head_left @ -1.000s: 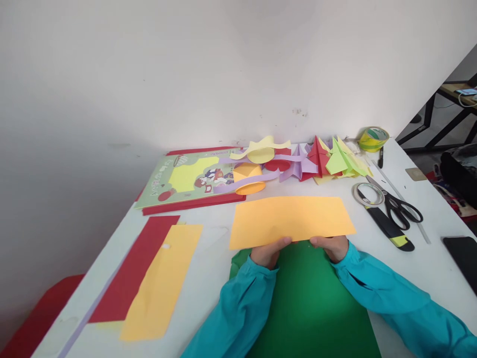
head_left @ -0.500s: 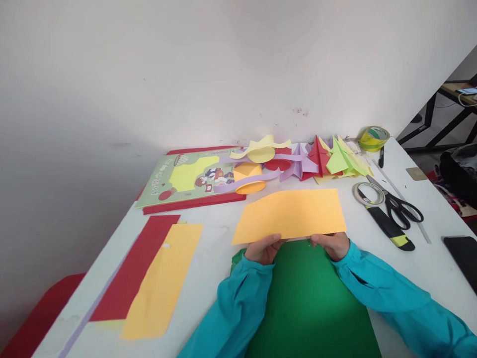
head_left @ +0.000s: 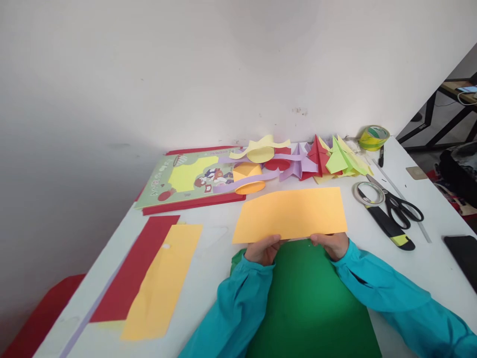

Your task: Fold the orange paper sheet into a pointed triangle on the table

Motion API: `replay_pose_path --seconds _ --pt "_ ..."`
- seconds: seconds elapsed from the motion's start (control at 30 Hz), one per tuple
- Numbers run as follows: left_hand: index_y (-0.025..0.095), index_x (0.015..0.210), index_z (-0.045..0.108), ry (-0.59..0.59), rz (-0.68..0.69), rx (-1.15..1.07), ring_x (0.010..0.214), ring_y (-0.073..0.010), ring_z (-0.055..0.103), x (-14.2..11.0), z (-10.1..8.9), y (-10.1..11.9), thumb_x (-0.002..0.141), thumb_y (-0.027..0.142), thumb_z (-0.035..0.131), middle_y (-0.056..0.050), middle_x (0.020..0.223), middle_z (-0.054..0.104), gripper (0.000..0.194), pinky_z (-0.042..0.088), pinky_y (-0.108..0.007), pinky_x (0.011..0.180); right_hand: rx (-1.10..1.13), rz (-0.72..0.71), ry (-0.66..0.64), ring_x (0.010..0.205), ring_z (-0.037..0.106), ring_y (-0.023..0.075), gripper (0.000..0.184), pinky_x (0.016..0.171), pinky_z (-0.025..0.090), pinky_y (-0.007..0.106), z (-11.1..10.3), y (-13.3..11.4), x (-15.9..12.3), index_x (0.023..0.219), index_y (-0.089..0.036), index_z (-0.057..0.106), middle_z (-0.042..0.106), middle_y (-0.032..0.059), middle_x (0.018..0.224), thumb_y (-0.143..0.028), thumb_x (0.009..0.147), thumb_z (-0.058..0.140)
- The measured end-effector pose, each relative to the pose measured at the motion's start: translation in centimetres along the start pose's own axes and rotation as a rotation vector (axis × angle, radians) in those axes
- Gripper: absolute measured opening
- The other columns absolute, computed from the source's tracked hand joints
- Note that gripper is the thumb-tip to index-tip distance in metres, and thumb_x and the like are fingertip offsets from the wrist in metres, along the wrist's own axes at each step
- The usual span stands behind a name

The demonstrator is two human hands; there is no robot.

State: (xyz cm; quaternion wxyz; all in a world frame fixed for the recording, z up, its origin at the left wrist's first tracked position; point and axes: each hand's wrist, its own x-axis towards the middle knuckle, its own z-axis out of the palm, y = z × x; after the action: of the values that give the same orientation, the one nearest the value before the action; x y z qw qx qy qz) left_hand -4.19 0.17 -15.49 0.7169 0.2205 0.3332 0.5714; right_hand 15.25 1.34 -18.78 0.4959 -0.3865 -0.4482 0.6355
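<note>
An orange sheet of paper (head_left: pixel 292 214) is held up above the white table, its long side across my view. My left hand (head_left: pixel 264 248) pinches its lower edge left of the middle, thumb in front. My right hand (head_left: pixel 332 244) grips the same edge further right, also thumb in front; the other fingers of both hands are largely hidden behind the sheet. Beneath my wrists lies a green sheet or mat (head_left: pixel 313 298). Beyond the orange sheet, curled paper strips and rings (head_left: pixel 249 186) rest close to its top edge.
Red paper (head_left: pixel 130 278) and another orange sheet (head_left: pixel 167 283) lie at left. A printed pad (head_left: pixel 156 186) and folded paper planes (head_left: pixel 343 161) sit along the wall. On the right are scissors (head_left: pixel 398 206), a box cutter (head_left: pixel 389 228), tape rolls (head_left: pixel 373 138) and a black phone-like object (head_left: pixel 462 256).
Both hands keep their hold on the orange sheet. Its upper edge has tilted up very slightly; everything else stays in place.
</note>
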Motion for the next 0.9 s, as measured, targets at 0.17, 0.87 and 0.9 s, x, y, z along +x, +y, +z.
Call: replay_pose_path --seconds 0.17,0.87,0.9 --pt "0.030 0.113 0.064 0.013 0.033 -0.007 0.122 -0.0309 0.052 0.3 -0.5 0.5 0.064 0.016 0.075 0.000 0.117 0.067 0.052 0.052 -0.044 0.097 0.108 0.042 0.033 0.049 0.052 0.0134 0.026 0.046 0.045 0.028 0.2 -0.3 0.3 0.063 -0.019 0.063 0.060 -0.0016 0.055 -0.035 0.058 0.083" --pt "0.030 0.119 0.061 0.022 0.086 -0.010 0.126 -0.0314 0.047 0.4 -0.2 1.1 0.067 0.016 0.073 -0.001 0.127 0.061 0.055 0.050 -0.045 0.100 0.394 0.106 0.059 0.044 0.047 0.0089 0.016 0.045 0.042 0.025 0.3 -1.7 0.7 0.062 -0.016 0.065 0.055 -0.0033 0.049 -0.020 0.055 0.079" --pt "0.031 0.119 0.061 0.028 0.088 -0.016 0.127 -0.0314 0.047 0.4 -0.2 1.1 0.068 0.017 0.073 -0.001 0.127 0.061 0.054 0.049 -0.045 0.100 0.406 0.111 0.059 0.044 0.046 0.0087 0.016 0.045 0.042 0.025 0.3 -1.7 0.7 0.062 -0.016 0.065 0.055 -0.0034 0.049 -0.020 0.054 0.079"
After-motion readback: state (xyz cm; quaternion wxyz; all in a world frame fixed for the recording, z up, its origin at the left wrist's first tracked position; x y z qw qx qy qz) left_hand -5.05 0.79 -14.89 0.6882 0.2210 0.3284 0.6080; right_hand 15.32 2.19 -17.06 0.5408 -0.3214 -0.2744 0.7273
